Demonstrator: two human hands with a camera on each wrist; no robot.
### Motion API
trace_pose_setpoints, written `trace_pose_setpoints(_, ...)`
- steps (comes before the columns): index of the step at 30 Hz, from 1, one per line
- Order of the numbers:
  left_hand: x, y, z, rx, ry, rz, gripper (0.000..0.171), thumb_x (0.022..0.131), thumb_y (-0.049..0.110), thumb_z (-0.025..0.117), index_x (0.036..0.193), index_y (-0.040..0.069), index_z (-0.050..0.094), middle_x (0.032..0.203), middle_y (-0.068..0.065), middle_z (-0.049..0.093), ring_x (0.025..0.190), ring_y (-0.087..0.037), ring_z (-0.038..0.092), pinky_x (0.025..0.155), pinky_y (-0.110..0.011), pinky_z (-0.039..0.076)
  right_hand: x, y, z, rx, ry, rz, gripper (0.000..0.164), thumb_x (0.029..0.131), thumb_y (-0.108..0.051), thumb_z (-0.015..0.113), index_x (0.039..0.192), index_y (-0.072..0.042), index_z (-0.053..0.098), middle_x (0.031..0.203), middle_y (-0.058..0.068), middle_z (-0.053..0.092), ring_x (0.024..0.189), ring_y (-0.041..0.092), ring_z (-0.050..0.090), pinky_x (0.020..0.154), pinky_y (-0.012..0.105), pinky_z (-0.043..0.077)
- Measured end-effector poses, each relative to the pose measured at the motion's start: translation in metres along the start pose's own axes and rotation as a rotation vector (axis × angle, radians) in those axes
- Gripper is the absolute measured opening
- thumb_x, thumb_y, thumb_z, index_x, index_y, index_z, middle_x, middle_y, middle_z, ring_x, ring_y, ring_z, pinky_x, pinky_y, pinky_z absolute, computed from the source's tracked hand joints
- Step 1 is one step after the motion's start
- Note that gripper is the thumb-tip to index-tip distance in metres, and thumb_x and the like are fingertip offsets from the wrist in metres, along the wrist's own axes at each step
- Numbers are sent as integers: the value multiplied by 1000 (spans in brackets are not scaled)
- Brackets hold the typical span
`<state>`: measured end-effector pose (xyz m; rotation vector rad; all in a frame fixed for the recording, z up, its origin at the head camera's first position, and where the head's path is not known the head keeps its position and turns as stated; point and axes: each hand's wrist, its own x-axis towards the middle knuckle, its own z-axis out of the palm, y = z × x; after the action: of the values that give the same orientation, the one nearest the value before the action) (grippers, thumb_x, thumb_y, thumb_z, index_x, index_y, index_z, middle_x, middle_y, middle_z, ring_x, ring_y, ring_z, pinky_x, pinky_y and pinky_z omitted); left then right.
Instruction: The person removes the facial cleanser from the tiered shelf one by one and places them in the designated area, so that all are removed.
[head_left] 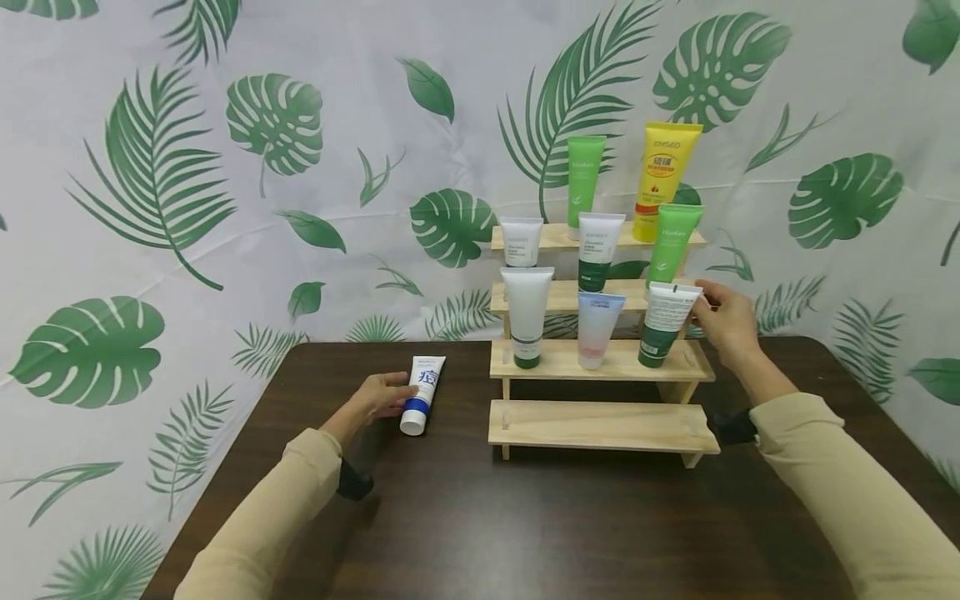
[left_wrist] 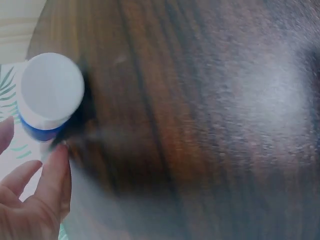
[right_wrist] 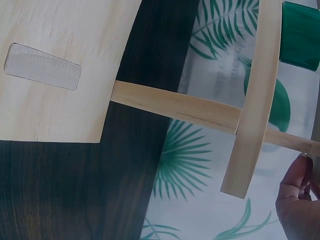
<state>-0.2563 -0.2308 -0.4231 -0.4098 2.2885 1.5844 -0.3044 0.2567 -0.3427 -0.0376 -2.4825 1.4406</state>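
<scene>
My left hand [head_left: 378,396] grips a white squeeze tube [head_left: 426,382] with a blue band, at the table's left. The tube slants with its cap toward me. In the left wrist view its white cap [left_wrist: 52,87] is close, fingertips beside the body. My right hand [head_left: 726,321] pinches the upper right edge of a white and dark green tube [head_left: 667,321]. That tube stands cap down, tilted, on the second step from the bottom of a wooden display rack [head_left: 600,425]. In the right wrist view the right thumb and fingers [right_wrist: 299,185] are partly cut off; their contact is hidden.
Beside that tube stand a pale pink-and-blue tube [head_left: 597,333] and a white tube [head_left: 527,312]. Higher steps hold green tubes [head_left: 584,179], a yellow tube [head_left: 663,179] and small white tubes [head_left: 521,242]. The dark table [head_left: 480,525] meets a leaf-patterned cloth [head_left: 360,167] behind.
</scene>
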Motion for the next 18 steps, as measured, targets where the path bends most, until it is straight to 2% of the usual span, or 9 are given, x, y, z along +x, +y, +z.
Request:
trace_pose_setpoints(3, -3, 10, -4, -8, 35, 65, 59, 95, 17, 55, 144, -5, 30, 144, -27, 37, 126, -41, 44, 100, -45, 43, 0, 0, 1, 5, -4, 6, 50, 98, -20, 41, 139, 9, 37, 127, 30, 50, 76, -11, 43, 67, 5, 48)
trace_pose_setpoints(6, -8, 36, -7, -38, 69, 152, 58, 96, 18, 54, 145, -3, 29, 147, -23, 33, 130, -39, 40, 104, -45, 40, 1, 1, 0, -2, -1, 18, 50, 99, -21, 40, 140, 8, 37, 128, 28, 50, 78, -9, 43, 69, 6, 49)
trace_pose_setpoints(11, -22, 98, -7, -139, 102, 346, 54, 97, 17, 52, 145, 1, 31, 145, -22, 38, 132, -34, 39, 108, -43, 36, 1, 1, 0, 15, -8, 27, 51, 98, -21, 40, 140, 7, 36, 127, 28, 48, 77, -8, 43, 66, 5, 47)
trace_pose_setpoints(14, -32, 139, -5, -186, 133, 466, 52, 97, 18, 53, 143, 2, 36, 141, -20, 43, 129, -32, 43, 107, -42, 37, 0, 1, 0, 22, -14, 26, 51, 98, -21, 41, 140, 7, 36, 127, 29, 48, 77, -7, 44, 64, 4, 45)
trace_pose_setpoints(18, -45, 189, 3, -205, 154, 584, 50, 95, 22, 57, 140, 6, 42, 139, -14, 47, 126, -27, 48, 104, -37, 41, 0, 0, 1, 16, -15, 37, 51, 98, -21, 40, 141, 6, 36, 127, 27, 48, 79, -5, 44, 67, 7, 47)
